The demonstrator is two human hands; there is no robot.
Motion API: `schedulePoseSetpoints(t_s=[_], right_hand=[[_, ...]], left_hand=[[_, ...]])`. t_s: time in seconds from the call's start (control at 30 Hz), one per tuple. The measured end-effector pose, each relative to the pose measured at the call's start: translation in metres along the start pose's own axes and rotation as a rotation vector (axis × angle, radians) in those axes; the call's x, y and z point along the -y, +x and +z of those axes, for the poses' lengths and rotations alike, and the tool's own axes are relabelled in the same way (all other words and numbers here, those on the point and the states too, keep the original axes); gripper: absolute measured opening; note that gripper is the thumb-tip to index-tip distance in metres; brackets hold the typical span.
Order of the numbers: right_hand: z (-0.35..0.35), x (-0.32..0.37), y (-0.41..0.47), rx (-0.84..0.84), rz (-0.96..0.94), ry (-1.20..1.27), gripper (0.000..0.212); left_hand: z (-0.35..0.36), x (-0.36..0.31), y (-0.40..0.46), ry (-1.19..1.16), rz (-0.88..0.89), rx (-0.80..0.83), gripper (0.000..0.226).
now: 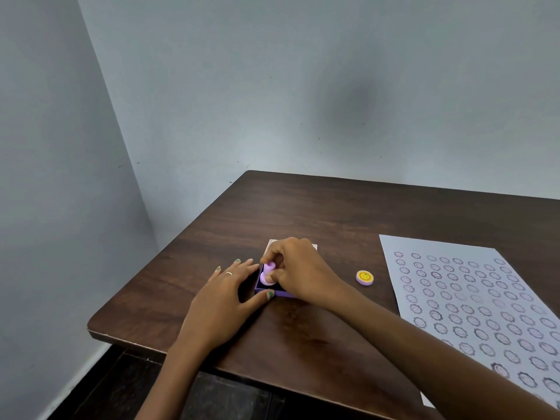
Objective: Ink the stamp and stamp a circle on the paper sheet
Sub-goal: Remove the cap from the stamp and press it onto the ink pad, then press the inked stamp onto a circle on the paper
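Note:
A small pink-purple stamp [267,273] stands inside a purple ink pad box [280,293] on the dark wooden table [318,213]. My right hand [298,268] pinches the stamp's handle from above. My left hand [225,294] lies flat on the table beside the box, with its thumb and fingertips touching the box's near and left sides. The paper sheet [472,301] lies to the right, covered with several rows of round stamped marks.
A round yellow-and-purple cap [364,277] rests on the table between the box and the sheet. A pale lid or card [313,246] pokes out behind my right hand. Walls close off the far and left sides; the table's left corner is near.

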State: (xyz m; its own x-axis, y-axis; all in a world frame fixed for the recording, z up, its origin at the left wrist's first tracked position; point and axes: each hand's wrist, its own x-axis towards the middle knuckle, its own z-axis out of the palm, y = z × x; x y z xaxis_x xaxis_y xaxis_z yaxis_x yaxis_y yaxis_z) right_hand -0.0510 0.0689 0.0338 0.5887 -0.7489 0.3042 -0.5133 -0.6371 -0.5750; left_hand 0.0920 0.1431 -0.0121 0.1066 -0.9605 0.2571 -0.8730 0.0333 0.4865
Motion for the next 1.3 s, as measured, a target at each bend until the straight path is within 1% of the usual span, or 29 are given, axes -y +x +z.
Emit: schedulePoseSetpoints(t_s=[0.07, 0.13, 0.23, 0.3, 0.37, 0.47, 0.6, 0.7, 0.77, 0.87, 0.93, 1.0, 1.07, 1.17, 1.23, 1.3], right_hand=[[-0.006, 0.0, 0.0, -0.05, 0.073, 0.129, 0.015], [-0.011, -0.001, 0.0, -0.103, 0.197, 0.353, 0.021], [-0.022, -0.002, -0.004, -0.075, 0.388, 0.914, 0.02], [-0.031, -0.004, -0.007, -0.029, 0.497, 1.218, 0.017], [-0.039, -0.006, -0.009, 0.014, 0.58, 1.4, 0.019], [-0.049, -0.013, -0.013, 0.041, 0.646, 1.548, 0.023], [-0.066, -0.028, -0.019, 0.056, 0.63, 1.561, 0.018], [-0.083, -0.047, -0.027, 0.021, 0.594, 1.519, 0.017], [-0.098, -0.063, -0.034, -0.041, 0.557, 1.48, 0.017], [-0.128, -0.093, -0.047, -0.18, 0.548, 1.404, 0.02], [-0.151, -0.116, -0.059, -0.28, 0.57, 1.338, 0.022], [-0.173, -0.138, -0.072, -0.375, 0.595, 1.29, 0.022], [-0.192, -0.16, -0.084, -0.47, 0.581, 1.23, 0.021], [-0.214, -0.19, -0.099, -0.562, 0.529, 1.039, 0.023], [-0.222, -0.211, -0.109, -0.598, 0.5, 0.876, 0.026], [-0.225, -0.23, -0.119, -0.624, 0.498, 0.76, 0.029]], left_hand=[[0.0, 0.0, 0.0, 0.006, -0.003, 0.003, 0.062], [0.0, 0.0, -0.001, 0.006, -0.002, 0.007, 0.063], [0.0, 0.0, 0.0, 0.017, -0.01, 0.007, 0.064], [-0.001, 0.0, 0.001, 0.03, -0.019, 0.013, 0.065], [-0.001, 0.0, 0.0, 0.04, -0.023, 0.018, 0.065], [-0.001, -0.001, -0.001, 0.048, -0.028, 0.018, 0.066], [-0.002, -0.003, -0.001, 0.044, -0.042, 0.032, 0.069], [-0.005, -0.009, -0.004, 0.002, -0.065, 0.029, 0.079], [-0.007, -0.013, -0.005, -0.04, -0.1, 0.005, 0.08], [-0.011, -0.019, -0.005, -0.175, -0.134, -0.049, 0.07], [-0.012, -0.03, 0.0, -0.217, -0.124, -0.066, 0.065], [-0.01, -0.049, 0.008, -0.222, -0.069, -0.064, 0.062], [-0.002, -0.076, 0.02, -0.232, 0.018, -0.062, 0.061], [0.02, -0.129, 0.04, -0.256, 0.185, -0.056, 0.058], [0.044, -0.167, 0.053, -0.21, 0.319, 0.013, 0.054], [0.07, -0.203, 0.064, -0.114, 0.438, 0.081, 0.059]])
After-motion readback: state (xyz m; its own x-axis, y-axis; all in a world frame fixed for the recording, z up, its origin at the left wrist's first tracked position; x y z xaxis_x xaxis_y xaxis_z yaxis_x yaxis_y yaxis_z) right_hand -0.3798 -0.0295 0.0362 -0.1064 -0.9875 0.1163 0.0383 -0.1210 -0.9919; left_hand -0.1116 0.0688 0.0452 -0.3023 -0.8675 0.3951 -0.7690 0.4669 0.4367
